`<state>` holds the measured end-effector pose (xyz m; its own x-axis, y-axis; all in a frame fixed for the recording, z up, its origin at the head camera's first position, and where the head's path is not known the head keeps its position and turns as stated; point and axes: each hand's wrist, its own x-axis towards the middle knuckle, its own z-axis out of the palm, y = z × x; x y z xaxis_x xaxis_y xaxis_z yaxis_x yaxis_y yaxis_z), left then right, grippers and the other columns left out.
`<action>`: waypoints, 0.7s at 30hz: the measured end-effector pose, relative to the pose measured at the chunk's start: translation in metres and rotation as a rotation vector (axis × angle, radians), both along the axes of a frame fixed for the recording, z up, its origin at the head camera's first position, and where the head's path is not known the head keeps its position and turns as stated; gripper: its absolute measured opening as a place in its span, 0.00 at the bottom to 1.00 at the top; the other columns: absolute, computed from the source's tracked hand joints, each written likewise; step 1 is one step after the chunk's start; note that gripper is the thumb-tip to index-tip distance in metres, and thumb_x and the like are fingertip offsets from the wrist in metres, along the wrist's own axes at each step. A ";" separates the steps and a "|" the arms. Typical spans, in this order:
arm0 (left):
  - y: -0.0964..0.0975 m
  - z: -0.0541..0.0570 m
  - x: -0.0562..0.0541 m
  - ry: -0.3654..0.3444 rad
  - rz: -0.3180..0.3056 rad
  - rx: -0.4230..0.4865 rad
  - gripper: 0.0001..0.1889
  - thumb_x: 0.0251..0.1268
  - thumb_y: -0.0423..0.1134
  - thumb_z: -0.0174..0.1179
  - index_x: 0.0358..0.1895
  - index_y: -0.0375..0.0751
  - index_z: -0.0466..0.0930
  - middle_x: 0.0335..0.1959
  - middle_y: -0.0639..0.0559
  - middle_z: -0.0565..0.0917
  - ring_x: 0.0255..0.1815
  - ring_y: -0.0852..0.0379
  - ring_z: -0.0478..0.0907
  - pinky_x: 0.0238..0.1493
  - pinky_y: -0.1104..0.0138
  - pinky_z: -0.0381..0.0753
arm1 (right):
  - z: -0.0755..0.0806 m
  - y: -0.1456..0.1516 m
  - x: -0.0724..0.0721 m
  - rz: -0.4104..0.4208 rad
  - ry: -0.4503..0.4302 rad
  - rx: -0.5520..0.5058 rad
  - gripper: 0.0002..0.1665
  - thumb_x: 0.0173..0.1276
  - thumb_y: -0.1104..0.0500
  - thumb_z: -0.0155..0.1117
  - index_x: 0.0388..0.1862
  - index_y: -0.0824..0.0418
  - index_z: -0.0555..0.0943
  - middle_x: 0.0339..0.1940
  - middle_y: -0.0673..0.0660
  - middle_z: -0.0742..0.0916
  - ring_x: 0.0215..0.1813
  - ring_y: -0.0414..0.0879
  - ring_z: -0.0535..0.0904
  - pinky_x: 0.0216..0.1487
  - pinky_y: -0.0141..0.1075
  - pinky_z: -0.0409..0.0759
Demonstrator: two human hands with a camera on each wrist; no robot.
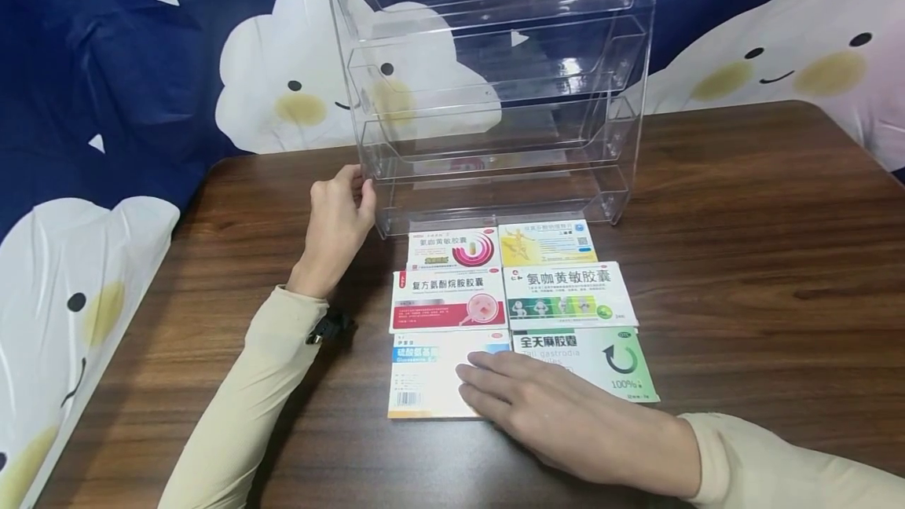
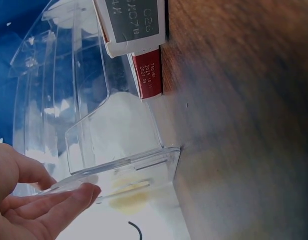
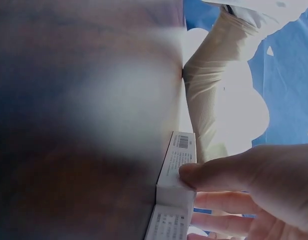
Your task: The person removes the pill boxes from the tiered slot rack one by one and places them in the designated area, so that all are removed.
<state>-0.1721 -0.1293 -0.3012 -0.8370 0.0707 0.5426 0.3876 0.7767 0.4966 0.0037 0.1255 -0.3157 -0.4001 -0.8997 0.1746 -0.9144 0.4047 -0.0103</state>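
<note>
A clear plastic tiered rack [image 1: 495,193] stands upright on the table. My left hand [image 1: 338,218] is at its lower left side; in the left wrist view the thumb and fingers pinch the edge of the side panel [image 2: 129,170]. In front of the rack, several medicine boxes lie flat in two columns. My right hand [image 1: 566,408] rests with extended fingers on the near-left white and blue box [image 1: 424,387], partly covering the green and white box [image 1: 625,360] beside it. The right wrist view has the thumb touching a box's side [image 3: 174,157].
Farther up lie a red and white box [image 1: 445,309], a white box with a green band [image 1: 573,289], a pink-ringed box [image 1: 441,250] and a yellow box [image 1: 547,242]. The brown wooden table [image 1: 763,258] meets a blue cloud-patterned cloth [image 1: 155,69] behind.
</note>
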 end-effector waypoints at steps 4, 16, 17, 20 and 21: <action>0.000 0.000 0.000 -0.002 -0.003 0.005 0.12 0.63 0.26 0.54 0.44 0.18 0.78 0.37 0.29 0.85 0.38 0.42 0.85 0.39 0.54 0.85 | 0.001 0.001 -0.001 -0.011 -0.020 -0.008 0.25 0.62 0.68 0.62 0.60 0.63 0.77 0.62 0.59 0.80 0.64 0.50 0.74 0.63 0.42 0.74; -0.001 -0.001 0.000 -0.021 -0.019 0.014 0.12 0.65 0.27 0.54 0.45 0.17 0.78 0.38 0.29 0.84 0.40 0.42 0.85 0.41 0.54 0.85 | 0.000 -0.001 0.000 -0.029 -0.060 -0.023 0.23 0.63 0.68 0.63 0.58 0.66 0.79 0.60 0.61 0.80 0.63 0.51 0.76 0.62 0.42 0.75; -0.002 -0.001 0.000 -0.023 -0.026 0.018 0.12 0.65 0.27 0.54 0.45 0.18 0.78 0.38 0.29 0.84 0.39 0.42 0.85 0.41 0.55 0.85 | 0.000 -0.001 0.000 -0.032 -0.066 -0.028 0.23 0.63 0.66 0.63 0.58 0.66 0.78 0.60 0.61 0.80 0.63 0.51 0.76 0.62 0.42 0.75; -0.007 0.000 0.000 -0.059 -0.047 0.000 0.13 0.68 0.31 0.56 0.46 0.20 0.79 0.38 0.31 0.85 0.38 0.42 0.85 0.41 0.55 0.84 | 0.000 0.001 -0.004 -0.052 -0.088 -0.062 0.24 0.66 0.57 0.63 0.59 0.64 0.77 0.61 0.60 0.80 0.64 0.52 0.75 0.63 0.44 0.74; -0.010 0.000 0.001 -0.073 -0.052 -0.012 0.15 0.68 0.33 0.57 0.47 0.21 0.79 0.39 0.31 0.85 0.39 0.42 0.84 0.43 0.54 0.83 | 0.000 0.004 -0.006 -0.067 -0.095 -0.080 0.25 0.67 0.54 0.63 0.60 0.64 0.77 0.61 0.60 0.80 0.64 0.53 0.74 0.64 0.45 0.74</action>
